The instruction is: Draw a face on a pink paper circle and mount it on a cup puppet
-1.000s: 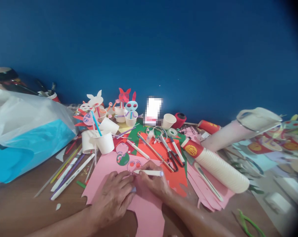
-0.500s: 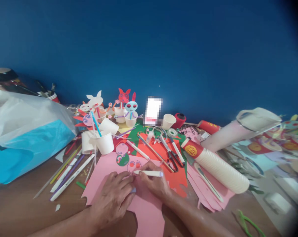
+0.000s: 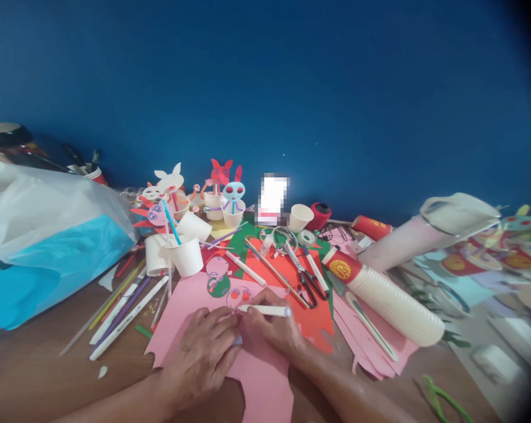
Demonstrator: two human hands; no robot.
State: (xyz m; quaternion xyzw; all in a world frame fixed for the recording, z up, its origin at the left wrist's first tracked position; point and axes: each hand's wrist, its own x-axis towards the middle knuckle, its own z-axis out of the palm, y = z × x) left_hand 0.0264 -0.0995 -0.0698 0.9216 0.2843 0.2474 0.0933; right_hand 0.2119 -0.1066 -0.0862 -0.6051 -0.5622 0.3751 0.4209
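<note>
A white felt-tip marker (image 3: 269,310) with a lilac end is in my right hand (image 3: 274,329), gripped between thumb and fingers. Its tip points left, at the lower part of a face drawing (image 3: 239,295) with red eyes and lashes. That drawing is on a cut-out sheet of pink paper (image 3: 265,382). My left hand (image 3: 210,346) rests on this sheet beside the marker tip, fingers curled. A small lilac piece, seemingly a marker cap (image 3: 238,340), pokes out between its thumb and forefinger. Just above lies a paper cut-out figure (image 3: 217,276) in pink and green.
Scissors (image 3: 307,279), a tape roll (image 3: 307,237) and markers lie beyond my hands. A long stack of paper cups (image 3: 384,299) lies at right, over pink sheets. White cups (image 3: 187,255) and paper puppets (image 3: 234,194) stand at back left, near a plastic bag (image 3: 58,235).
</note>
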